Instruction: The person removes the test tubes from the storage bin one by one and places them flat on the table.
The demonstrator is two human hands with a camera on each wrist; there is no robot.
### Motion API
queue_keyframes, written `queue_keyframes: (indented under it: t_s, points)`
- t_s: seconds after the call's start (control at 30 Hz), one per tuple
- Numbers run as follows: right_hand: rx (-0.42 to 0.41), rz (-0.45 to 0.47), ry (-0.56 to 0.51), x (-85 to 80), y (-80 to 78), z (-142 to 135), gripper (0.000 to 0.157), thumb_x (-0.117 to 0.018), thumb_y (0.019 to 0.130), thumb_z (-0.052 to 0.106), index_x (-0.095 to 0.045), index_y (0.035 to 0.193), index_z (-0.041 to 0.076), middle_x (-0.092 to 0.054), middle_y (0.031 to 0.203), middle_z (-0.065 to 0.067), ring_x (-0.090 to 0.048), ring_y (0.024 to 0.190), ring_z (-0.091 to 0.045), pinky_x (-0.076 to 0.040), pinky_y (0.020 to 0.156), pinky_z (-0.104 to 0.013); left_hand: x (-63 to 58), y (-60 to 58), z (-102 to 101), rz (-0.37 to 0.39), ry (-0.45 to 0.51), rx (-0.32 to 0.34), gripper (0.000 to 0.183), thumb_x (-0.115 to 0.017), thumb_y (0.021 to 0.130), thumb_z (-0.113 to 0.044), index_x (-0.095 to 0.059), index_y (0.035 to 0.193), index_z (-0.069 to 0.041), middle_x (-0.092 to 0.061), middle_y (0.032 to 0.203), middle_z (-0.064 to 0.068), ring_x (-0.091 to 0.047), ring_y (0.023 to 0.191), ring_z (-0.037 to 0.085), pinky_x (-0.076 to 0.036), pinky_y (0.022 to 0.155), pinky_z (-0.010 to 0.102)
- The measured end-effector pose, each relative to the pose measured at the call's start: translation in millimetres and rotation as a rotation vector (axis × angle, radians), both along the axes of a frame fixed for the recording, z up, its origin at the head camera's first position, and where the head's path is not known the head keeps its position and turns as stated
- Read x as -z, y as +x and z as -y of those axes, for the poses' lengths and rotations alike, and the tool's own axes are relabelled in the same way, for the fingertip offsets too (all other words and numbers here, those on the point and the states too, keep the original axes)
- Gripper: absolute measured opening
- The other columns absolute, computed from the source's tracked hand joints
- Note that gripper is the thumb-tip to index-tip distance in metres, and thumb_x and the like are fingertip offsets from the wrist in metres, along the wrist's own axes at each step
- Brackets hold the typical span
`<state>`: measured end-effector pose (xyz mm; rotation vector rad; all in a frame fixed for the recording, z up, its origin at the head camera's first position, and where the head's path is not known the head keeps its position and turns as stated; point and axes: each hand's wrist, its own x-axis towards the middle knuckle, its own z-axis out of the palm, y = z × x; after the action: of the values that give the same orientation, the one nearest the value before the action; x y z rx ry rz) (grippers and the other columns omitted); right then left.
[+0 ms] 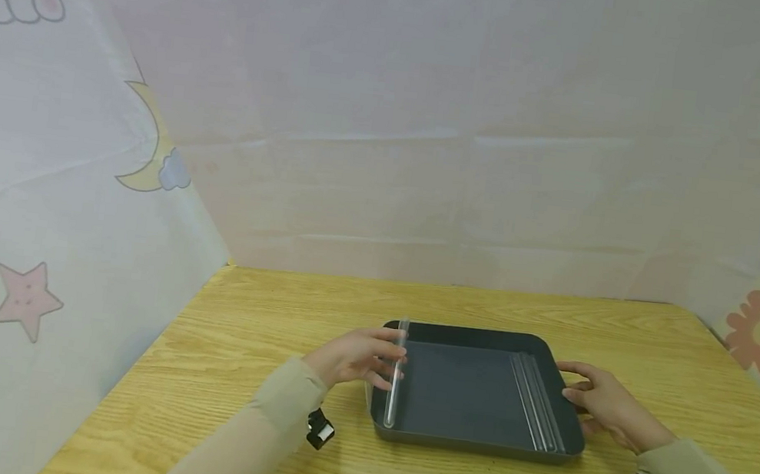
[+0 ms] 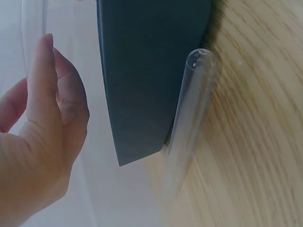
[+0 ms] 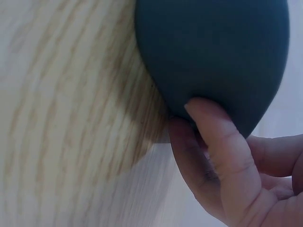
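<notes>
My left hand (image 1: 367, 355) holds a clear test tube (image 1: 393, 400) over the left side of a dark grey rectangular tray (image 1: 454, 391). This tube runs lengthwise from the tray's far edge to its near edge, and fingers cover its middle. A second clear test tube (image 2: 191, 113) with a rounded end lies on the table against the tray's outer left wall. Inside the tray, several clear tubes (image 1: 533, 400) lie side by side along the right wall. My right hand (image 1: 606, 404) grips the tray's right side, its fingertips (image 3: 201, 106) pressed on the outer wall low down.
The tray rests on a light wood-grain table (image 1: 261, 309). Behind it rises a pale sheet wall (image 1: 460, 137), with a printed side sheet (image 1: 48, 156) on the left. Small black wrist cameras hang below each sleeve.
</notes>
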<state>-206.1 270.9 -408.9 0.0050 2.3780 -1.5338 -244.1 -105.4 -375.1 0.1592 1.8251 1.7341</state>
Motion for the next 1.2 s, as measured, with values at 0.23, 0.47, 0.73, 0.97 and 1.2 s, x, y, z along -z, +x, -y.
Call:
queue_keyframes:
  t_s: [0.23, 0.47, 0.73, 0.97, 1.2]
  points:
    - [-0.002, 0.004, -0.012, -1.3, 0.8, 0.7, 0.052, -0.038, 0.102, -0.006, -0.015, 0.148, -0.013, -0.043, 0.124, -0.044, -0.066, 0.084, -0.028, -0.058, 0.064, -0.045, -0.3, 0.9, 7.1, 0.003, 0.002, -0.016, 0.057, -0.054, 0.1, -0.007, -0.031, 0.151, -0.001, -0.052, 0.13, 0.027, -0.065, 0.087, 0.021, -0.059, 0.068, 0.032]
    - [-0.007, 0.006, -0.022, -1.8, 1.5, 1.0, 0.053, -0.038, 0.102, -0.006, -0.014, 0.148, -0.013, -0.041, 0.125, -0.044, -0.066, 0.084, -0.028, -0.059, 0.065, -0.046, -0.7, 1.8, 17.8, 0.005, 0.016, -0.036, 0.057, -0.054, 0.099, -0.005, -0.031, 0.151, 0.001, -0.058, 0.118, 0.022, -0.063, 0.084, 0.021, -0.059, 0.063, 0.028]
    - [-0.003, 0.006, -0.02, -1.2, 1.3, 0.6, 0.053, -0.038, 0.102, -0.005, -0.013, 0.148, -0.013, -0.042, 0.124, -0.044, -0.066, 0.084, -0.028, -0.058, 0.065, -0.046, 0.2, 2.1, 30.9, 0.001, 0.015, -0.051, 0.057, -0.054, 0.099, -0.005, -0.03, 0.151, 0.001, -0.059, 0.102, 0.011, -0.063, 0.082, 0.02, -0.058, 0.061, 0.028]
    - [-0.004, 0.01, -0.025, -0.8, 1.2, 0.7, 0.053, -0.038, 0.102, -0.005, -0.013, 0.148, -0.012, -0.042, 0.124, -0.043, -0.066, 0.084, -0.028, -0.059, 0.066, -0.046, 0.7, 3.2, 40.4, 0.009, 0.023, -0.077, 0.059, -0.052, 0.099, -0.004, -0.026, 0.151, 0.004, -0.057, 0.101, 0.011, -0.061, 0.082, 0.019, -0.058, 0.061, 0.027]
    - [0.001, 0.016, -0.012, -1.6, 0.3, 0.2, 0.053, -0.038, 0.103, -0.004, -0.013, 0.149, -0.011, -0.047, 0.12, -0.038, -0.066, 0.084, -0.027, -0.058, 0.064, -0.045, 3.8, 2.1, 50.4, -0.005, 0.008, -0.099, 0.059, -0.052, 0.099, -0.004, -0.025, 0.151, 0.005, -0.058, 0.106, 0.013, -0.061, 0.084, 0.019, -0.057, 0.061, 0.025]
